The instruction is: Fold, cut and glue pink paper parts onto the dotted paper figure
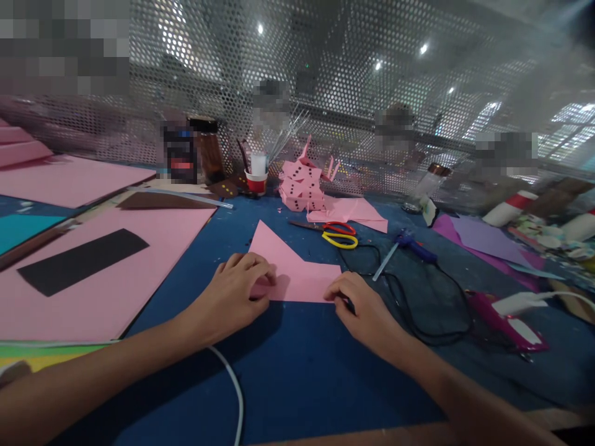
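A folded sheet of pink paper (297, 282) lies on the blue table in front of me, with a pointed peak at its upper left. Its left part is under my left hand (242, 285), whose curled fingers grip it near the lower edge. At the lower right corner, my right hand (360, 306) pinches the paper between thumb and fingers. Just beyond the sheet lie scissors (341, 238) with one red and one yellow handle loop. Behind them stands a pink paper craft (302, 186) with black dots, and a flat pink piece (356, 210) beside it.
A blue glue gun (418, 249) with a looping black cable (404, 303) lies to the right, near a magenta power strip (506, 325). Large pink sheets (176, 248) and a black strip (83, 261) occupy the left. A white cable (235, 384) crosses the front. Perforated metal stands behind.
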Demonstrator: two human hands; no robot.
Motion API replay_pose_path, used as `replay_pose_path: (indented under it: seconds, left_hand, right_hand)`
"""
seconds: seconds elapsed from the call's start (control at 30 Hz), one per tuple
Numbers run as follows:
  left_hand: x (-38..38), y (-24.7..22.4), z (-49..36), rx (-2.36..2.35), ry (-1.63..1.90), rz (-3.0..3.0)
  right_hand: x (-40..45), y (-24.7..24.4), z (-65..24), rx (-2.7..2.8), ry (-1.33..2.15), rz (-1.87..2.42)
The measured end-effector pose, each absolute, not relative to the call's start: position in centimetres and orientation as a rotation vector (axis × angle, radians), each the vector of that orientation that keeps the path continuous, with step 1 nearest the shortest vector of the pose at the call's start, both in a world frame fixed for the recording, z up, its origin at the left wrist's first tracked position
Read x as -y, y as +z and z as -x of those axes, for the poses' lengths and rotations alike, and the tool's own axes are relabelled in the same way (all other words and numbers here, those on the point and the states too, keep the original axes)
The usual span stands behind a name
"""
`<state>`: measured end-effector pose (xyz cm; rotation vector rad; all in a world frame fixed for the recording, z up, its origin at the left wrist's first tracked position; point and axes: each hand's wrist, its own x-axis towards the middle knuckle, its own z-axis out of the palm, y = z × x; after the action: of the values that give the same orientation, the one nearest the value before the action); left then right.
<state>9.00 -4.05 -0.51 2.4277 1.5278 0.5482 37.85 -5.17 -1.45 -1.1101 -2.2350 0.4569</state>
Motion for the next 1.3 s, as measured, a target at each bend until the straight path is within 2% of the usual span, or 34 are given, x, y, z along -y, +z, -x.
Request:
replay_pose_path:
  seconds: [0.97,1.3]
  left_hand:
    - [3.8,-1.0,-5.9,-1.33,0.611,-2.376]
    - [4.7,-1.4,-5.7,-1.436,0.658,-2.428]
  right_hand:
    - [5.2,-1.3,-37.8,2.232,0.463,1.121]
    - [5.3,-1.3,-37.8,2.239,0.477,1.13]
